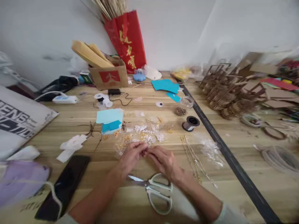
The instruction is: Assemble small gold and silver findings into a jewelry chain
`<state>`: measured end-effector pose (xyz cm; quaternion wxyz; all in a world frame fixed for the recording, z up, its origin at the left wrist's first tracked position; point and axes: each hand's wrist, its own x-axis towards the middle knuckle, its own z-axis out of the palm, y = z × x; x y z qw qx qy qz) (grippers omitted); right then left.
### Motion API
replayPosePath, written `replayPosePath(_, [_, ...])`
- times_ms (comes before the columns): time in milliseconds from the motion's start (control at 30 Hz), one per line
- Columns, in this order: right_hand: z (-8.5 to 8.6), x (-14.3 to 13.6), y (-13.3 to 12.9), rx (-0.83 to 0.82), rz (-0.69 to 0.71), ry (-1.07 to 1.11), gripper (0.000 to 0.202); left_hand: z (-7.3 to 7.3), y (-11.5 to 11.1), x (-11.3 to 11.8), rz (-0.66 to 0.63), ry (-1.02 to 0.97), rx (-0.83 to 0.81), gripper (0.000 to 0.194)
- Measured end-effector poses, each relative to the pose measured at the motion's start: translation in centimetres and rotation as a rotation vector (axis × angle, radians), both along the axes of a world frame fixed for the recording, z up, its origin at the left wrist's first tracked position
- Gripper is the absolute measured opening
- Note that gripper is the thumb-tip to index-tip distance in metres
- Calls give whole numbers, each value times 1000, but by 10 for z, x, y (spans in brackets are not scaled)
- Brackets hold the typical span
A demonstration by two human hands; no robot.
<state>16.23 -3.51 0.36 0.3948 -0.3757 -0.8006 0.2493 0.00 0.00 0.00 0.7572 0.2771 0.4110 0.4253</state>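
My left hand and my right hand meet at the fingertips over the middle of the wooden table. Both are closed in a pinch; whatever sits between the fingers is too small to make out. Just beyond them lie small silver beads or findings and gold ones, in little clear bags. Scissors with pale green handles rest partly open on the table, below my right hand. To the right are thin gold and silver chains laid side by side.
A wire spool and a dish of mixed beads stand right of centre. Crumpled clear bags lie beside a dark strip. On the left are blue paper sheets and a black phone-like slab. Brown woven pieces pile up back right.
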Motion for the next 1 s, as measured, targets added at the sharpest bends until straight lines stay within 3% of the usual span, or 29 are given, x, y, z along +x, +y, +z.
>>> replayPosePath(167, [-5,-3,1,-108,-60,174,12,-1,1,0,9,8,-4,33])
replayPosePath(400, [-8,-7,1,-429,-121,305,7,-2,2,0,53,16,-46,38])
replayPosePath(633, [-18,-9,5,-720,-69,593,49,-7,-1,-2,-42,27,-42,36])
replayPosePath(700, [-18,-9,6,-784,-34,637,51,-8,-2,-3,-72,56,-4,36])
replayPosePath(1000, [-13,-6,7,-797,14,641,28,-11,-4,-7,-173,348,255,25])
